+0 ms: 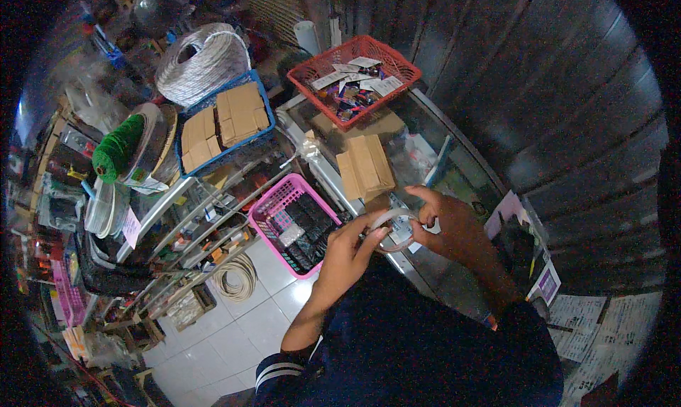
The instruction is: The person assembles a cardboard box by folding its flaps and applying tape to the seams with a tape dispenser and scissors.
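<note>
A pale, ring-shaped roll of tape (391, 214) is held up in front of my body, over the edge of a glass-topped counter. My left hand (346, 254) grips its left side, thumb and fingers closed on the rim. On the other side, the curled fingers and thumb of my right hand (454, 226) close on the ring's right edge. Just beyond my hands, a small brown cardboard box (365, 167) rests on the counter. A pink plastic basket (257, 226) with black-wrapped packs stands left of my left hand.
At the counter's far end sits a red basket (301, 77) of small carded packets. Left of it, a blue crate (270, 116) holds cardboard boxes beside a white rope coil (206, 63) and green twine (117, 148). Metal racks line the left; corrugated metal stands right.
</note>
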### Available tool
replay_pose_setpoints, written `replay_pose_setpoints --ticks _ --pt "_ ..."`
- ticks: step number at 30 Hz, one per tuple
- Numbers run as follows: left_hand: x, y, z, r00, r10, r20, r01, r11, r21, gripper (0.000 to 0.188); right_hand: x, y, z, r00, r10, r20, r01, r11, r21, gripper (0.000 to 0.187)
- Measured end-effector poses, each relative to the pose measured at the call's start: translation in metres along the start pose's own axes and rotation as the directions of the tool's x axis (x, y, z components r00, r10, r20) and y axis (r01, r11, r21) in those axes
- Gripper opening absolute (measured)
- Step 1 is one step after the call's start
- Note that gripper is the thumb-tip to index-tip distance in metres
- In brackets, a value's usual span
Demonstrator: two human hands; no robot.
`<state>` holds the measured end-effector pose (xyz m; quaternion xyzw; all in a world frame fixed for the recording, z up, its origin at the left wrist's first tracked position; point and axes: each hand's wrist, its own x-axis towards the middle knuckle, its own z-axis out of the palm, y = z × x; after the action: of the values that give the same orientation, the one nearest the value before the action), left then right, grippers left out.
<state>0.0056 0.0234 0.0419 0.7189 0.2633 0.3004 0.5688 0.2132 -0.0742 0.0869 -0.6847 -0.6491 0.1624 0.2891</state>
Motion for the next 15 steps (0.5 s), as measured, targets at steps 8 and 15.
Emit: replay_pose_setpoints --ticks 8,15 --pt "-0.021 0.023 -0.027 0.976 0.173 -0.131 -0.179 0.983 -0.035 0.017 0.017 -0.043 -0.027 0.932 -0.353 -0.086 0.356 0.934 0.026 0.048" --pt "-0.029 0.03 -0.034 0.955 0.253 -0.157 -0.273 0.954 -0.122 0.015 0.031 -0.044 -0.019 0.725 -0.68 -0.109 0.684 0.73 -0.005 0.043"
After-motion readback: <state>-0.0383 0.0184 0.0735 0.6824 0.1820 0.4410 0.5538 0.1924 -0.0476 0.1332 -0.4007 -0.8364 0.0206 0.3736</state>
